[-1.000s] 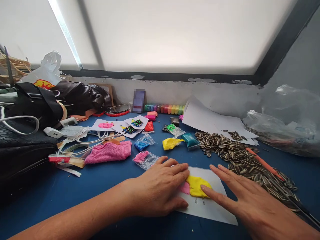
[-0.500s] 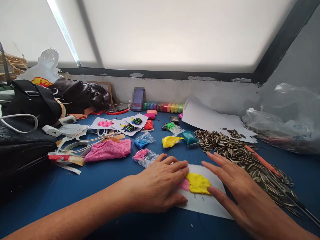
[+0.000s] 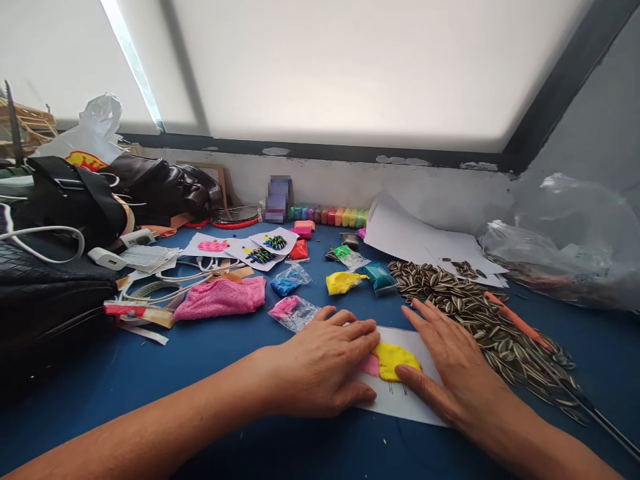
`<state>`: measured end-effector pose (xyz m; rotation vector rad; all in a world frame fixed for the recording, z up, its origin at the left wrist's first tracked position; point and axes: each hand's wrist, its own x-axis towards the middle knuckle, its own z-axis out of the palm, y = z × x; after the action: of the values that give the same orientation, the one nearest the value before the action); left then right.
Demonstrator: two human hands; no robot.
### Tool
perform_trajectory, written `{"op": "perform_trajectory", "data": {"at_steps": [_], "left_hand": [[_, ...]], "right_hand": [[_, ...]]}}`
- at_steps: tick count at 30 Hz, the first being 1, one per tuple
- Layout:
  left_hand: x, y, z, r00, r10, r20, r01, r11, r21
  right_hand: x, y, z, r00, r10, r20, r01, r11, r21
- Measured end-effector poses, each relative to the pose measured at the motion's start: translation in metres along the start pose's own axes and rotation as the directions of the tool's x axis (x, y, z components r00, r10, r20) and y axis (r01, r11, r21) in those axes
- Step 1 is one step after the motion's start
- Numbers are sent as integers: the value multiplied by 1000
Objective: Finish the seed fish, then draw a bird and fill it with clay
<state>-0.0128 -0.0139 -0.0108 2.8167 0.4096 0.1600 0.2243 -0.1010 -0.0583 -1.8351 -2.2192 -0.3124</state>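
A white sheet of paper (image 3: 385, 403) lies on the blue table in front of me. On it sits a flattened patch of yellow modelling clay (image 3: 393, 357), with a piece of pink clay (image 3: 371, 365) joined to its left side. Thin drawn lines show below the yellow patch. My left hand (image 3: 333, 360) rests over the left part of the paper, fingers stretched out, covering some of the pink clay. My right hand (image 3: 445, 363) is spread at the right, its thumb on the yellow clay's lower right edge. Neither hand grasps anything.
Opened packets of yellow (image 3: 343, 283), teal (image 3: 380, 277), blue (image 3: 287, 281) and pink clay (image 3: 286, 307) lie beyond my hands. A heap of sunflower seeds (image 3: 450, 293) spreads to the right. At left are a pink cloth (image 3: 223, 298), cables and a black bag (image 3: 50, 287).
My right hand has moved left, bringing its thumb further onto the yellow clay. My left hand stays nearly in place. The view has shifted slightly.
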Motion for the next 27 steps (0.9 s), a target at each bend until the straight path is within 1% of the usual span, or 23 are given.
{"op": "perform_trajectory", "data": {"at_steps": [3, 8, 15, 22, 27], "left_hand": [[0, -1, 1, 1000, 6, -7, -6, 1000, 4], [0, -1, 0, 1000, 4, -3, -4, 1000, -2], [1, 0, -3, 1000, -9, 19, 10, 1000, -26], [1, 0, -1, 1000, -5, 12, 5, 1000, -11], [2, 0, -3, 1000, -14, 17, 14, 1000, -9]], "right_hand": [[0, 0, 2, 1000, 25, -6, -25, 999, 20], [0, 0, 6, 1000, 9, 2, -9, 1000, 8], [2, -8, -1, 999, 27, 38, -28, 999, 29], [6, -10, 0, 998, 21, 59, -22, 999, 31], [7, -10, 0, 999, 19, 27, -20, 1000, 20]]}}
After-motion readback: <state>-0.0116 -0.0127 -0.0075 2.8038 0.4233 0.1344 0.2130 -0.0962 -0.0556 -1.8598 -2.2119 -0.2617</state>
